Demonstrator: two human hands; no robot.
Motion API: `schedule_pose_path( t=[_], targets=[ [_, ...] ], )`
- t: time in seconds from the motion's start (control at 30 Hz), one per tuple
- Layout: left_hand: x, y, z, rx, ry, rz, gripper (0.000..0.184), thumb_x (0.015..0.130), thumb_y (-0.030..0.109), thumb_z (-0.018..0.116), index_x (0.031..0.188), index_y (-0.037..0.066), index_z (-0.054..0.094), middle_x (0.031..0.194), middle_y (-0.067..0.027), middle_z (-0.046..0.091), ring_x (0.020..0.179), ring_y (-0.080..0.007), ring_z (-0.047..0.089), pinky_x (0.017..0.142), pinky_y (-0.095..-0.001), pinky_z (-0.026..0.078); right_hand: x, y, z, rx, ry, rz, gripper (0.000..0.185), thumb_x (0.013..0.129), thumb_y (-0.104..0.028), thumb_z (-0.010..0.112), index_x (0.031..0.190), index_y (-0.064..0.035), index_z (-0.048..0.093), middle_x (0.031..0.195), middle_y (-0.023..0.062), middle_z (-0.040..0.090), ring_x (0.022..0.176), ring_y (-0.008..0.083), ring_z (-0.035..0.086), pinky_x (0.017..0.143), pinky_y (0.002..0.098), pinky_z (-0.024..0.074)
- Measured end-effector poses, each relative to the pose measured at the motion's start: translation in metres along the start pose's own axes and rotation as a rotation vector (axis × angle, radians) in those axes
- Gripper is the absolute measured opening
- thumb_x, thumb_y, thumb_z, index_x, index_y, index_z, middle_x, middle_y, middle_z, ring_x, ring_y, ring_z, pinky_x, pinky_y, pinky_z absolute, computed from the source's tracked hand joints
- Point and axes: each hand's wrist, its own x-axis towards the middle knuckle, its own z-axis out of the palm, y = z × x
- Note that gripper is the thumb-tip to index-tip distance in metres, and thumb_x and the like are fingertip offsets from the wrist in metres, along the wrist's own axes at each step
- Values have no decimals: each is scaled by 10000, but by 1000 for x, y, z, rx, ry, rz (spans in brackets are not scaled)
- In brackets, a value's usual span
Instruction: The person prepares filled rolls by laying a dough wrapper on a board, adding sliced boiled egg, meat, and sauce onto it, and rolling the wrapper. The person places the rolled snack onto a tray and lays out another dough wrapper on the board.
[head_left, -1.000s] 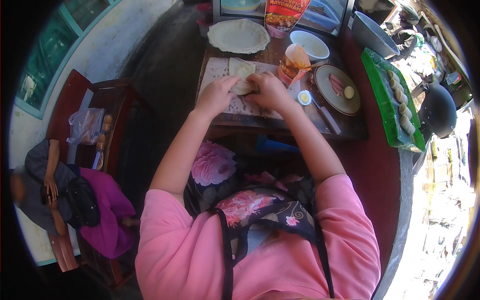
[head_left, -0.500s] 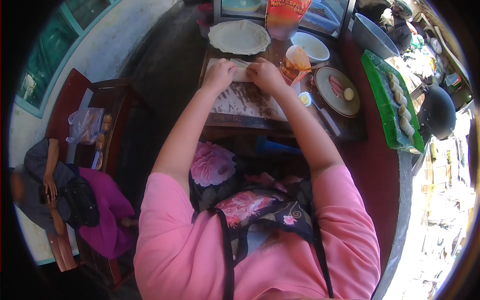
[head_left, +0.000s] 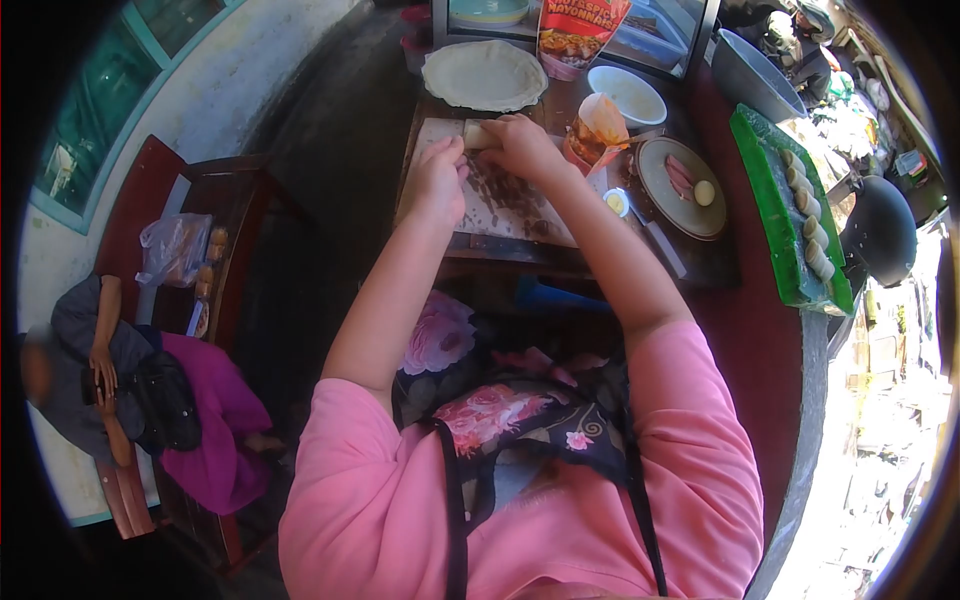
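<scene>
The pale roll [head_left: 479, 136] lay on the far part of the stained board [head_left: 490, 213]. The right hand [head_left: 523, 150] was bent over it, with fingers and thumb closed on its right side. The left hand [head_left: 438, 180] was half curled just beside the left end; whether it gripped the roll, I could not tell. Behind the board was a pile of wrappers [head_left: 485, 78]. To the right stood an opened sachet [head_left: 598, 128], and nearer lay an egg half [head_left: 616, 203] and a knife [head_left: 665, 249]. Further right were a plate [head_left: 688, 217] with sausage pieces [head_left: 679, 175] and an egg [head_left: 704, 193], then a green tray [head_left: 765, 205] bearing more rolls [head_left: 813, 232].
</scene>
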Motion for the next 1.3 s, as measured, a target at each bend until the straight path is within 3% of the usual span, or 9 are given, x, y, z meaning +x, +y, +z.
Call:
schedule_pose_path(
  t=[0.07,0.13,0.27,0.37,0.47,0.57,0.77,0.93,1.3],
  targets=[
    [-2,-3,-4,-176,-59,-123,659,916,302,592,1372,-65,288,1406,-214,322,1317,-300,315,1126,-418,221,12,5,-4,55,-135,149,420,676,-289,755,968,-1,665,921,194,667,922,346,632,824,422,493],
    [4,-10,-10,-263,-120,-156,711,913,339,595,1384,-73,259,1406,-227,297,1326,-311,294,1145,-412,192,21,15,-1,122,-10,157,422,662,-308,756,932,6,679,872,209,666,861,348,647,783,412,506],
    [-5,5,5,-365,-138,-187,594,922,366,574,1306,-45,384,1305,-182,419,1246,-274,393,1078,-397,299,14,-15,-24,176,84,261,419,662,-325,756,923,-2,700,850,231,664,813,337,661,743,391,517],
    [-6,6,3,-425,-277,-114,488,925,349,574,1233,-14,468,1175,-136,529,1108,-243,510,981,-385,395,-10,-58,-20,243,233,121,433,675,-313,755,946,17,687,835,229,663,789,331,662,722,389,519],
    [-11,2,-16,-391,-413,-69,399,928,279,571,1206,1,502,1072,-97,605,977,-241,598,912,-382,458,-34,-85,-33,476,130,88,348,706,-230,753,925,31,682,834,195,667,770,286,670,695,359,524],
    [-50,17,-16,-453,-326,-135,380,925,224,565,1221,-3,495,1154,-110,591,1069,-249,576,955,-395,442,-55,-84,-45,553,507,145,236,731,-131,738,911,14,689,842,151,661,740,215,663,668,313,517],
    [-92,22,-31,-487,-433,-182,511,866,163,610,1310,-15,432,1259,-131,540,1172,-269,522,1013,-420,401,-91,-81,-48,538,368,342,142,793,-100,719,893,-5,686,760,13,638,688,82,586,599,234,457],
    [-115,14,-27,-450,-413,-160,496,878,159,586,1318,-7,430,1248,-120,534,1175,-260,506,1021,-406,387,-95,-110,-49,392,279,310,237,718,-257,745,728,-29,681,719,102,630,644,259,628,598,360,486],
    [-123,1,-32,-687,-423,-214,502,867,187,593,1308,2,440,1265,-146,517,1177,-296,504,1033,-420,376,-124,-116,-40,465,249,404,204,728,-197,684,739,-2,626,743,135,607,632,243,597,596,351,477]
  ],
)
